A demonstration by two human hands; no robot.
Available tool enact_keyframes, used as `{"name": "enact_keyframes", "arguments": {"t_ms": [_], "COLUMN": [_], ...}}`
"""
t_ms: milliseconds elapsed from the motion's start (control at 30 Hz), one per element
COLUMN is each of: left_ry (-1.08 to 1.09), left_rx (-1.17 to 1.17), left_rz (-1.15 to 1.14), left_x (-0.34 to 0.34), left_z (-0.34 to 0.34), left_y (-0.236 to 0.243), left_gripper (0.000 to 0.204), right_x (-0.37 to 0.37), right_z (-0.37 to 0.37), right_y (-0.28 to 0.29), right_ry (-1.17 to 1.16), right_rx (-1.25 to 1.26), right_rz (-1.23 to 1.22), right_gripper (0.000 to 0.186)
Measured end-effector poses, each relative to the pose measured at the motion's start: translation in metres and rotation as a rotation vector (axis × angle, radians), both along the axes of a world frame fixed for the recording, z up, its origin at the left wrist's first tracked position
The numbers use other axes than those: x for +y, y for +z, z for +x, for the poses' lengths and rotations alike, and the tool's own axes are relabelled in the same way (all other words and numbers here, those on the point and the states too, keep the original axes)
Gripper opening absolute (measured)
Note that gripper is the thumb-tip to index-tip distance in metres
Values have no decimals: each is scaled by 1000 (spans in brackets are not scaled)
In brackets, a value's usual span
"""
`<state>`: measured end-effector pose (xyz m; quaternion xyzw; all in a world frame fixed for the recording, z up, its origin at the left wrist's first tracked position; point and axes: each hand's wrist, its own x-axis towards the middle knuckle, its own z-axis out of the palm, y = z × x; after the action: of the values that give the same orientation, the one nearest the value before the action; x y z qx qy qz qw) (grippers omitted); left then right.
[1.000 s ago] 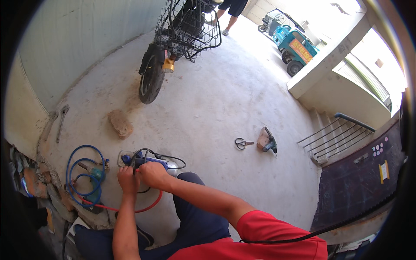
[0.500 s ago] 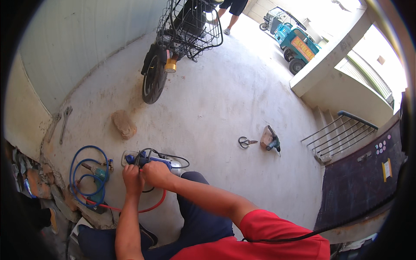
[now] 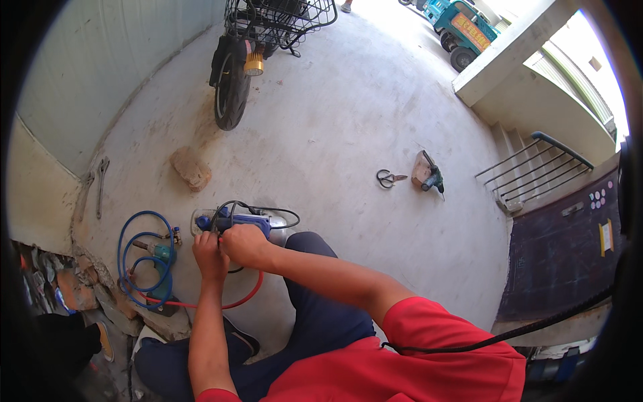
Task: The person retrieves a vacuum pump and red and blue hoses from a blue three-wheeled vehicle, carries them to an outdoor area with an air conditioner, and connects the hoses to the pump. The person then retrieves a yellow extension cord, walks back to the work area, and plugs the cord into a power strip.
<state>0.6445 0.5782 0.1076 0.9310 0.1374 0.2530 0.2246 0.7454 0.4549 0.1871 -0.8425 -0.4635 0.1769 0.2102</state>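
Note:
My left hand [image 3: 209,256] and my right hand [image 3: 244,244] are closed together at the near side of a blue-and-silver machine [image 3: 243,221], gripping what looks like the end of a red hose [image 3: 246,291]; their fingers partly hide it. Black cable loops lie over the machine. To the left, a coiled blue hose [image 3: 142,213] lies with brass fittings [image 3: 176,235] over a teal power tool [image 3: 162,253]. My bent knee is beside the machine.
A scooter [image 3: 231,87], brick [image 3: 190,169], wrenches [image 3: 102,187], scissors [image 3: 390,179] and drill [image 3: 434,179] surround me. Right are railed stairs [image 3: 536,174] and a dark door [image 3: 549,268]; behind, a three-wheeler [image 3: 462,30]. Other people's feet show at top [image 3: 346,7] and lower left [image 3: 104,338].
The view has shifted, so the surroundings sit higher in the picture and less of the standing person shows. My hands stay closed together at the machine.

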Motion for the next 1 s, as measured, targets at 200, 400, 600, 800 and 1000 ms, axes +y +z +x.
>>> {"name": "enact_keyframes", "arguments": {"t_ms": [200,400,600,800,1000], "left_ry": [7,-48,86,37,98], "left_rx": [90,22,187,-156,25], "left_rz": [-10,-30,-114,-8,-70], "left_x": [3,4,-2,-21,-59], "left_z": [-3,-8,-10,-6,6], "left_y": [4,9,15,22,30], "left_gripper": [9,13,10,9,12], "right_x": [6,9,5,-15,-52], "right_z": [-3,-6,-5,3,15], "right_y": [5,11,19,31,48], "right_ry": [52,45,58,164,35], "right_rx": [-34,-30,-10,-17,-62], "right_rz": [-16,-4,-20,-52,-282], "right_gripper": [31,24,22,27,32]}}
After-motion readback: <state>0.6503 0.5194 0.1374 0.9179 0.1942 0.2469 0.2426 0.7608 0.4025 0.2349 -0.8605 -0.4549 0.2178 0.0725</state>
